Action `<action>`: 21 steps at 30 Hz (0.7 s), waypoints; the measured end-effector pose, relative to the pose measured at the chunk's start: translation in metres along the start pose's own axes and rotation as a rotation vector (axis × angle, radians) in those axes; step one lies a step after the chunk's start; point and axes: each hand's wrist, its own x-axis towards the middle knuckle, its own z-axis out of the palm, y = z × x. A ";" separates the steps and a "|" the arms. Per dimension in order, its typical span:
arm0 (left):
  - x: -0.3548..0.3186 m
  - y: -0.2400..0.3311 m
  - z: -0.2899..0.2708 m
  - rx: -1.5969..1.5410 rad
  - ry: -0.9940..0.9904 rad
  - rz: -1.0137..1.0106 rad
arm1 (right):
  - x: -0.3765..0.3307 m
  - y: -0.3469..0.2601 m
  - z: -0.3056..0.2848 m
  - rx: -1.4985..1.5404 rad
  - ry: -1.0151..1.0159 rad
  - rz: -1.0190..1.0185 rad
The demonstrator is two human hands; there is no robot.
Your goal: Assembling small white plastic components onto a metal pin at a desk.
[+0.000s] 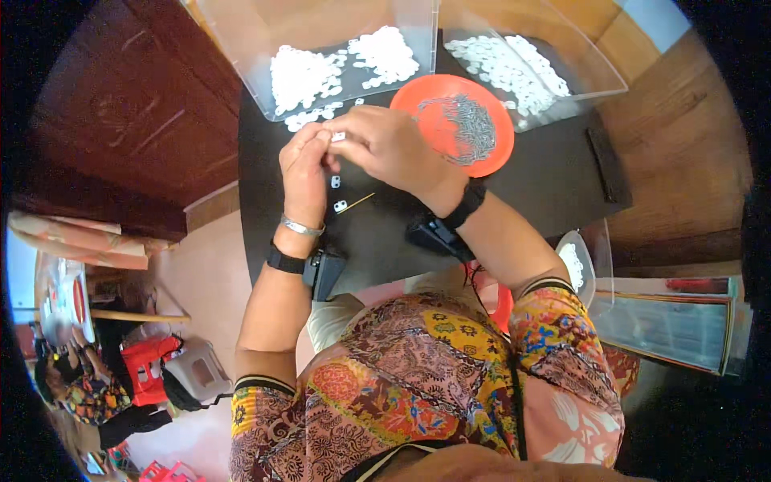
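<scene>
The dark table fills the middle, its near edge partly covered by the person's arms and clothes. At its far side stand a clear left box and a clear right box, both cut off by the top rim of the view, each with a heap of white pieces seen through or over its wall. A round red plate sits near the boxes, its lower left side hidden behind the right hand. That hand has thumb and fingers pinched nearly together on a small white piece, which is held above the table, short of the left box, and is mostly covered by fingers. The left hand is curled up against it, fingertips at the piece's left end; I cannot tell whether they close on it. On the plate lies a pile of thin grey nails, too fine to tell apart singly. Below the hands, a thin yellowish stick lies just beside the nearer of two loose white pieces, whose dark spots are hard to read.
</scene>
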 end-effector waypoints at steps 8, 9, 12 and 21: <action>0.003 0.003 0.001 0.045 -0.028 0.128 | 0.007 -0.009 -0.009 -0.043 0.016 0.017; 0.003 0.005 0.001 0.090 -0.020 0.160 | 0.010 -0.005 -0.015 -0.155 0.019 -0.012; 0.007 0.004 -0.014 0.142 0.069 0.217 | 0.031 -0.013 -0.060 -0.170 0.150 0.145; 0.026 0.002 -0.027 -0.040 0.274 0.129 | 0.057 0.060 -0.221 -1.158 0.126 0.333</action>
